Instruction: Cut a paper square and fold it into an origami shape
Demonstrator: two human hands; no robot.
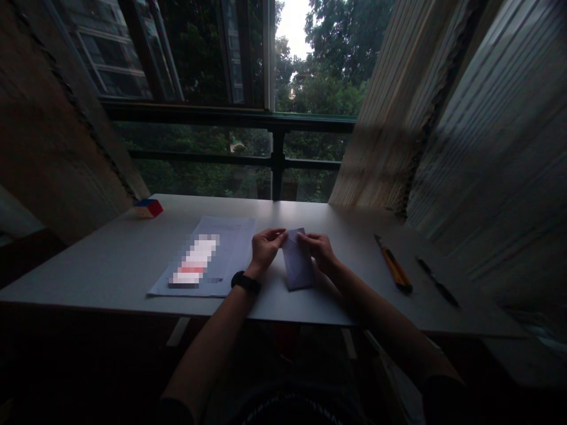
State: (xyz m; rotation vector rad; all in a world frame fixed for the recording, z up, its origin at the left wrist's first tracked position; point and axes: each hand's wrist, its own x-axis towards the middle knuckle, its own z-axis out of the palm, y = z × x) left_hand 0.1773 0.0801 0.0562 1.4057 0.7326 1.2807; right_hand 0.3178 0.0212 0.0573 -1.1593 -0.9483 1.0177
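Note:
A folded sheet of paper (298,262), narrow and upright in the view, is between my two hands over the white table. My left hand (266,245) pinches its upper left edge with thumb and fingers; a dark watch (246,282) is on that wrist. On the other side, my right hand (322,249) grips the upper right edge, its thumb lying on the paper's face. To the left of my left hand lie flat paper sheets (237,248), partly covered by a blurred patch.
A yellow utility knife (393,267) and a dark pen (437,282) lie at the right of the white table (110,268). A puzzle cube (149,208) sits at the far left corner. Behind the table are a window with a railing (277,156) and curtains (376,130).

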